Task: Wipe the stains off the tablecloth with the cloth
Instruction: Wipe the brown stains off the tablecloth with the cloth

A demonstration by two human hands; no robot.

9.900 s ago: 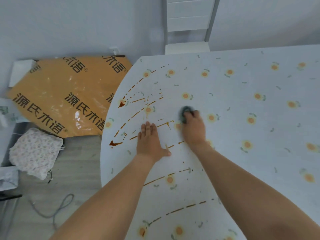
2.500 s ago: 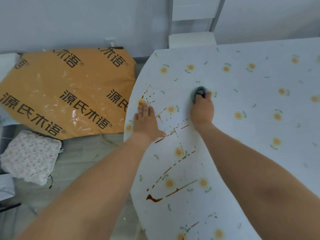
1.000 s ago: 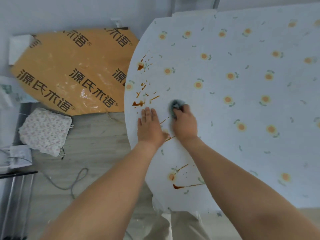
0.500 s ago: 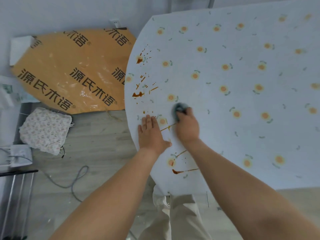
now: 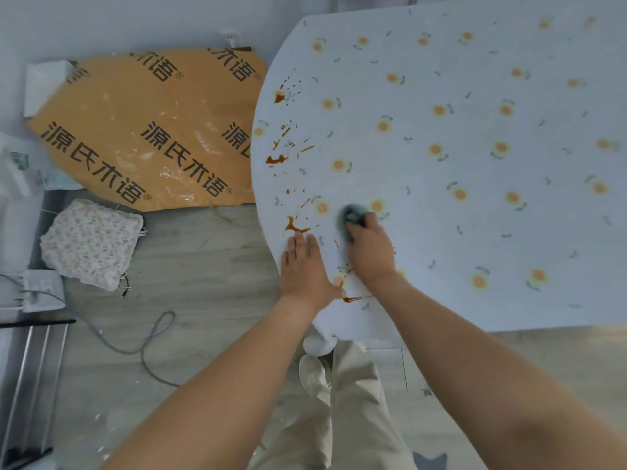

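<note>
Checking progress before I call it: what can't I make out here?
- Cloth: mostly under the right hand; motion-blurred.
- Tablecloth beneath both hands: any stains there are covered, also under the left hand.
- Tablecloth's far and right parts: cut off by the frame.

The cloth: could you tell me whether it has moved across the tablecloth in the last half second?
Cannot tell: the cloth, under the right hand, sits by the same printed flower near the tablecloth edge; the camera shifted.

Streak between the hands wiped away, cloth shifted right, fewer stains
</note>
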